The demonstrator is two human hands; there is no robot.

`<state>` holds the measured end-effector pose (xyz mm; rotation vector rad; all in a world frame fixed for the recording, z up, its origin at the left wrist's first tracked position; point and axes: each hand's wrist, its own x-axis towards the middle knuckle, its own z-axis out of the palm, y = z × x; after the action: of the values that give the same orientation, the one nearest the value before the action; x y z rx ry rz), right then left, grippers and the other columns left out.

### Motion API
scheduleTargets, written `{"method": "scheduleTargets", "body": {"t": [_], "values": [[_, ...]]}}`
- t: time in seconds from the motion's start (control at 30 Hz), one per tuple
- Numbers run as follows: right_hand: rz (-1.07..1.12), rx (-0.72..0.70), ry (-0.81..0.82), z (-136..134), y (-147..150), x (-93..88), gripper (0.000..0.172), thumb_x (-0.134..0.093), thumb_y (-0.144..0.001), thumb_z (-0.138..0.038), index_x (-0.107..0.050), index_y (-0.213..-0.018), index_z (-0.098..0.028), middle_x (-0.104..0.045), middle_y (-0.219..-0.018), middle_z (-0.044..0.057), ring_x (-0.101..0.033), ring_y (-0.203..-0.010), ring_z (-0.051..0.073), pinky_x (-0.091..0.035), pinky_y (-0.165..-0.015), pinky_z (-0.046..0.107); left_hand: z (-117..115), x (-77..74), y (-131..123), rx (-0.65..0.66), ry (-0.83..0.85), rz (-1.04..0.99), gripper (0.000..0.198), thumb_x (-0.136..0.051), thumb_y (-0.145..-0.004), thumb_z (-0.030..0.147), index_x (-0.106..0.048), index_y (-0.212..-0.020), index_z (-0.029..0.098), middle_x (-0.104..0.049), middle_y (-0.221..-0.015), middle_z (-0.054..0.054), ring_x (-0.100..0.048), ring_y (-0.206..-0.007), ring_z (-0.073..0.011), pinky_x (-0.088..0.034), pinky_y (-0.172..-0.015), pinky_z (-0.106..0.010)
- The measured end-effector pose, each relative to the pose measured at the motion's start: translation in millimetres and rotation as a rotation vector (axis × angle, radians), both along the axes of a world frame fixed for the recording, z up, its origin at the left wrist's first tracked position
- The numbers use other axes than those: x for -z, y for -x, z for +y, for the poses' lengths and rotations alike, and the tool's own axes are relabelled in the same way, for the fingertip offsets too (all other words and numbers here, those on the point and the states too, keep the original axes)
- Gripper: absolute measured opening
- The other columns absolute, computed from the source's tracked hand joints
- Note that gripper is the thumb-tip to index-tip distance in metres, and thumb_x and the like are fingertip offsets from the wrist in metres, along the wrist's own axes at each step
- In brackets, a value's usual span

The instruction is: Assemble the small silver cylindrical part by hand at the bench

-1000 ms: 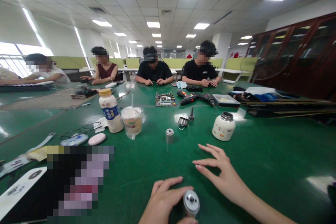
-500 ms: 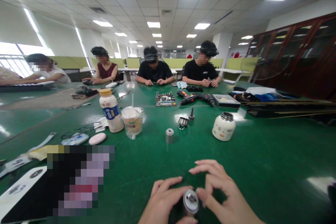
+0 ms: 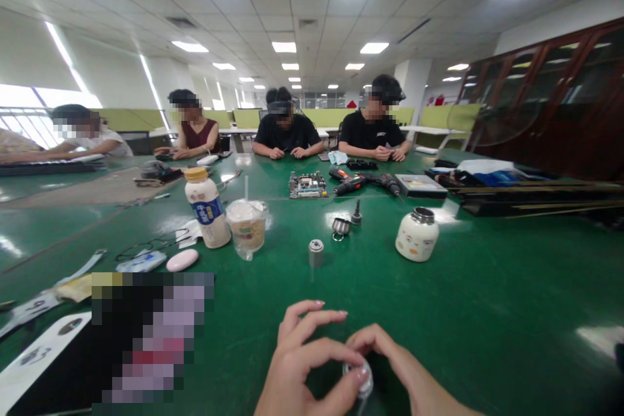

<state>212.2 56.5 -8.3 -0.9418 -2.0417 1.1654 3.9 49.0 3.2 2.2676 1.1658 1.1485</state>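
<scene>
Low at the table's near edge, my left hand (image 3: 305, 364) is curled round a small silver metal cylinder part (image 3: 361, 380), thumb and forefinger pressed on its top. My right hand (image 3: 394, 364) comes in from the right with its fingers bent onto the same part; most of the part is hidden under both hands. Farther out on the green table (image 3: 487, 299) stand a small silver cap (image 3: 316, 252), a metal lid piece with a ring (image 3: 340, 227), a dark stopper (image 3: 357, 213) and an open white flask body (image 3: 416, 234).
A yoghurt bottle (image 3: 207, 207) and a plastic drink cup (image 3: 246, 224) stand left of centre. A circuit board (image 3: 307, 184) and a power drill (image 3: 363, 183) lie farther back. Several people sit along the far side. A pixelated patch (image 3: 146, 338) covers the near left.
My right hand drew back from the open table and closed its fingers on the metal part. My left hand's fingers shifted up over the part's top.
</scene>
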Motion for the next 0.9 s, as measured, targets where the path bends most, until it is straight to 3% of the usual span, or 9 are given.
{"method": "scheduleTargets", "body": {"t": [0.1,0.23,0.33,0.4,0.53,0.73,0.9], "values": [[-0.077,0.042,0.013,1.7,3.3,3.4,0.04,-0.076,-0.069,-0.029,-0.058,-0.104,-0.02,-0.064,-0.101,0.008,-0.061,-0.096,0.027,-0.048,-0.087,0.039,4.2,-7.8,2.0,-0.044,-0.046,-0.003,0.016,-0.073,-0.083,0.023,-0.078,-0.09,0.036,-0.069,-0.117,-0.003,-0.047,-0.12,-0.0317,-0.045,-0.098,-0.052],[-0.106,0.052,0.005,3.4,4.9,3.3,0.038,-0.073,-0.068,-0.022,-0.058,-0.103,-0.019,-0.065,-0.1,0.007,-0.062,-0.095,0.026,-0.047,-0.087,0.038,23.5,-6.5,15.2,-0.301,-0.107,0.052,0.016,-0.076,-0.083,0.025,-0.08,-0.09,0.039,-0.068,-0.116,-0.003,-0.045,-0.119,-0.0338,-0.041,-0.097,-0.056],[-0.113,0.049,0.0,3.7,4.8,0.5,0.039,-0.072,-0.068,-0.021,-0.059,-0.104,-0.02,-0.065,-0.1,0.006,-0.062,-0.095,0.025,-0.048,-0.086,0.037,39.2,2.4,25.6,-0.447,-0.011,0.221,0.019,-0.082,-0.076,0.023,-0.081,-0.081,0.042,-0.065,-0.123,-0.004,-0.045,-0.117,-0.0378,-0.04,-0.092,-0.062],[-0.116,0.05,-0.01,3.6,4.8,-1.1,0.039,-0.072,-0.067,-0.02,-0.059,-0.104,-0.02,-0.066,-0.1,0.006,-0.063,-0.095,0.025,-0.048,-0.086,0.036,43.8,5.7,28.7,-0.474,0.049,0.297,0.016,-0.08,-0.078,0.026,-0.081,-0.081,0.041,-0.063,-0.125,-0.005,-0.044,-0.117,-0.0392,-0.039,-0.09,-0.064],[-0.117,0.059,-0.018,3.3,5.1,-1.8,0.038,-0.072,-0.066,-0.02,-0.059,-0.102,-0.02,-0.066,-0.097,0.005,-0.063,-0.092,0.025,-0.048,-0.083,0.036,33.5,-0.9,23.0,-0.383,0.013,0.219,0.016,-0.075,-0.084,0.027,-0.081,-0.088,0.041,-0.061,-0.126,-0.005,-0.043,-0.117,-0.0367,-0.039,-0.092,-0.063],[-0.098,0.073,-0.028,2.6,6.3,0.0,0.033,-0.071,-0.068,-0.02,-0.058,-0.098,-0.021,-0.064,-0.094,0.004,-0.062,-0.09,0.024,-0.048,-0.081,0.034,2.3,-12.5,4.8,-0.127,-0.055,0.09,0.018,-0.079,-0.08,0.029,-0.079,-0.09,0.044,-0.057,-0.13,-0.003,-0.039,-0.12,-0.0373,-0.037,-0.098,-0.061],[-0.091,0.067,-0.017,1.3,6.0,0.6,0.032,-0.071,-0.068,-0.018,-0.058,-0.097,-0.021,-0.064,-0.094,0.003,-0.061,-0.089,0.023,-0.048,-0.08,0.033,-3.0,-12.9,0.7,-0.069,-0.046,0.092,0.026,-0.077,-0.08,0.021,-0.079,-0.093,0.044,-0.059,-0.128,-0.003,-0.042,-0.118,-0.0361,-0.039,-0.096,-0.058]]}}
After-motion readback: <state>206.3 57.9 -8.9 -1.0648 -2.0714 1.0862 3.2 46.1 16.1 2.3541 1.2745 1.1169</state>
